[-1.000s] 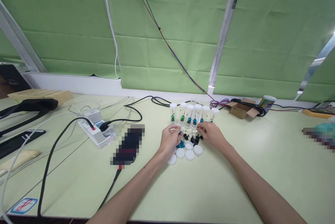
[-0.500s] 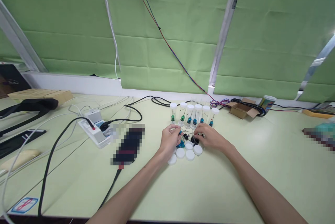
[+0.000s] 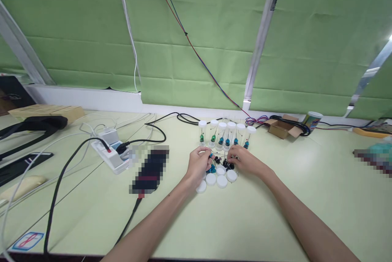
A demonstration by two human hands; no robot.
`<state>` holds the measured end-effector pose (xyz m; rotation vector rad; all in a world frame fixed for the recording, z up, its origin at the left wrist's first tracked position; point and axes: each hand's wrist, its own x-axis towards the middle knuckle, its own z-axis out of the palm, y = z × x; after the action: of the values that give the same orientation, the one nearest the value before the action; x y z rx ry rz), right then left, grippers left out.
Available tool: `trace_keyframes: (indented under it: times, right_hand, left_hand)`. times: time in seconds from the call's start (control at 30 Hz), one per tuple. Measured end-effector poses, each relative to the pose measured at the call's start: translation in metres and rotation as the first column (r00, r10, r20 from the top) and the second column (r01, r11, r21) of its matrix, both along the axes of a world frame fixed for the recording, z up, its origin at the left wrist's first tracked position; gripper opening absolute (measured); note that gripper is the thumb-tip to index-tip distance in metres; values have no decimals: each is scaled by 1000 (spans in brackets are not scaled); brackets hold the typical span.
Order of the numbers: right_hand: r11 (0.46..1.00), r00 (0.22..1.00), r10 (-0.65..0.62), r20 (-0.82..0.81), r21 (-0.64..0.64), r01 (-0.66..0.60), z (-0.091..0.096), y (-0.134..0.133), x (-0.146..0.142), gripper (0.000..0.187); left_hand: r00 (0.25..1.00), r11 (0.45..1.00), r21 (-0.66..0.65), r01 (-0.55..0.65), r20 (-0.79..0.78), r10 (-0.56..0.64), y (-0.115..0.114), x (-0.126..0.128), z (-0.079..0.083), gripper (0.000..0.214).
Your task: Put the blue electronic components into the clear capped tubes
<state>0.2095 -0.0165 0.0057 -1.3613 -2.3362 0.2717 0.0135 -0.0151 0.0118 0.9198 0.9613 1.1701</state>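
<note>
Curled in a pinch, my left hand (image 3: 198, 165) has a small blue part (image 3: 211, 155) at its fingertips. Below those fingers lie more blue parts (image 3: 211, 169). My right hand (image 3: 242, 159) reaches in from the other side with its fingertips together at a cluster of small black parts (image 3: 228, 165); what they grip is too small to make out. White round caps (image 3: 222, 181) lie flat just in front of both hands. Behind stand several clear tubes with white lids (image 3: 222, 125), holding green or blue parts with thin wire-like stems.
A power strip (image 3: 112, 156) with plugs and cables lies to the left, beside a blurred dark device (image 3: 150, 170). Behind at the right are a small open cardboard box (image 3: 280, 128), coiled black cable and a can (image 3: 312, 121). Green blinds (image 3: 196, 70) hang behind the table.
Both hands stay in nearly the same place. The right fingertips shift slightly among the black parts; the tubes and caps stay put.
</note>
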Motion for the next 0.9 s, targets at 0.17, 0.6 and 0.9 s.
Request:
trace_keyframes:
  times: [0.17,0.6,0.9]
  right_hand:
    - [1000,1000,11,-11,15,-11,2,-2,-2,16]
    - [997,999,-11,-42,71,14,1,-4,-5,18]
    - [990,983,-80,-165,101,97,6,-7,-11,21]
  left_hand:
    - [1000,1000,-3,-3,-1,3,0,0,0,23]
    - [1000,1000,5,4,-2,-4,0,0,0,23]
    - [1000,1000,0,17,11,-17,-1,0,1,22]
